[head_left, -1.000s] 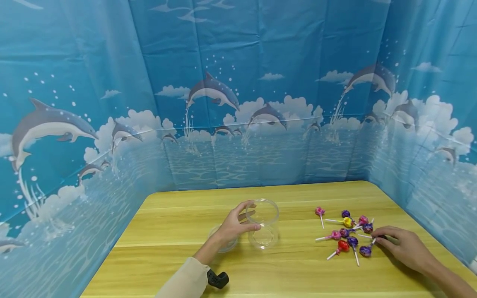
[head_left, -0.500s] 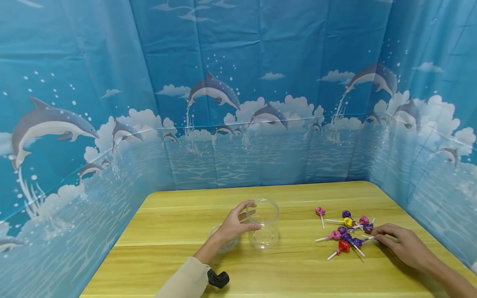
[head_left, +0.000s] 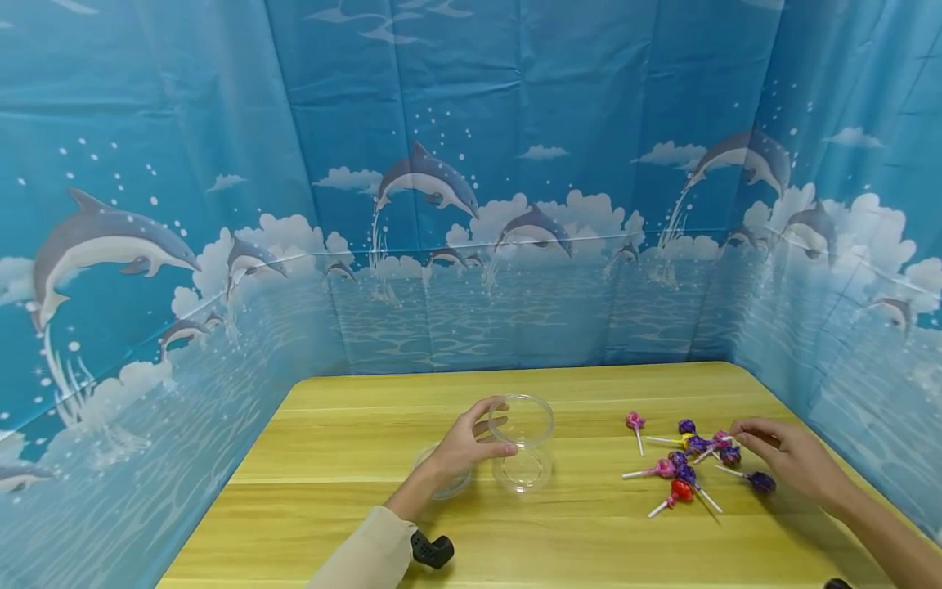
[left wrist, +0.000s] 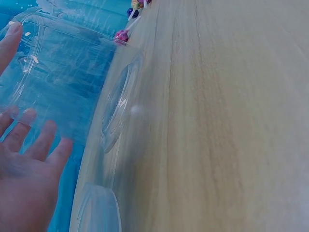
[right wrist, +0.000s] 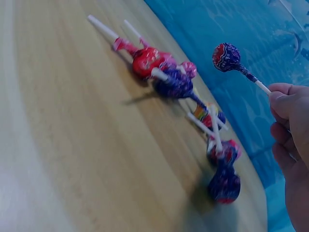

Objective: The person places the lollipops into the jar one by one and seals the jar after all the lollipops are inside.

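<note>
My left hand [head_left: 467, 442] holds a clear plastic jar [head_left: 524, 470] upright on the table, thumb on the near side and fingers at the back. In the left wrist view the jar's wall [left wrist: 67, 72] is see-through and shows nothing inside. My right hand [head_left: 791, 462] pinches a purple-wrapped lollipop [right wrist: 227, 57] by the end of its white stick, raised above the pile. Below it lie several lollipops, among them a red one [head_left: 681, 490], a pink one [head_left: 666, 468] and a dark purple one [head_left: 761, 482] nearest the hand.
A clear round lid [left wrist: 99, 212] lies left of the jar, partly behind my left forearm. One pink lollipop [head_left: 634, 420] lies apart at the pile's far left. The wooden table [head_left: 331, 458] ends at a blue dolphin curtain [head_left: 441, 319].
My right hand has lifted the purple lollipop by its stick and moved slightly away from me. A dark purple lollipop now shows beside the hand. My left hand stays on the jar.
</note>
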A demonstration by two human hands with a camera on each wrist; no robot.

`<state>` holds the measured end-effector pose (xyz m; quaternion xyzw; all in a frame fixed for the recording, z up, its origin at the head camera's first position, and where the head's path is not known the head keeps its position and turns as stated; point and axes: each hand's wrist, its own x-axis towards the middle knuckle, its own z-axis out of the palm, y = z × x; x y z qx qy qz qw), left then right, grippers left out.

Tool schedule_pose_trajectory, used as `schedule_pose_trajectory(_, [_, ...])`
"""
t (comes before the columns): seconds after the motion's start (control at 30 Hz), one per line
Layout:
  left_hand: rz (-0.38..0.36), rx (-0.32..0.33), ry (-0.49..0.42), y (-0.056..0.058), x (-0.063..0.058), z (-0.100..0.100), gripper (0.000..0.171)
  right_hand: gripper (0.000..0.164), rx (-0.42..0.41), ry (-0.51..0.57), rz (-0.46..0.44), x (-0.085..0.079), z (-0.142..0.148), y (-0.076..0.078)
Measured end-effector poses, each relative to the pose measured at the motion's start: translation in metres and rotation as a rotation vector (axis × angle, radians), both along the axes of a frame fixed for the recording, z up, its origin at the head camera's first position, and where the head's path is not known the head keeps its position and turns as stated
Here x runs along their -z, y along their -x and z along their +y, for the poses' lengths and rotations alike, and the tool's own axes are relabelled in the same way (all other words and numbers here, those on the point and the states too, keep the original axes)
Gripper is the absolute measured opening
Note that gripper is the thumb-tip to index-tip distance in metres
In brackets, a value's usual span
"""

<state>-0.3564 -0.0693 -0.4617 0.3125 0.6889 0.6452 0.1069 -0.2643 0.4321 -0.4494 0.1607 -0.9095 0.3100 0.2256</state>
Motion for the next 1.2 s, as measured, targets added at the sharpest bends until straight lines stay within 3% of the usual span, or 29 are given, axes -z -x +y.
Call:
schedule_pose_trajectory(0.63, [-0.033, 0.004, -0.001, -0.002, -0.001, -0.002, 0.075, 0.019, -0.059, -0.011, -0.026, -0.048, -0.069, 0.035])
schedule_pose_trajectory(0.93, [-0.024, 0.008, 0.014, -0.001, -0.001, -0.002, 0.075, 0.024, -0.079, 0.016, -0.089, -0.058, -0.099, 0.049])
schedule_pose_trajectory(1.2, [-0.026, 0.008, 0.007, 0.000, -0.001, -0.001, 0.075, 0.021, -0.119, 0.038, -0.075, -0.066, -0.119, 0.062])
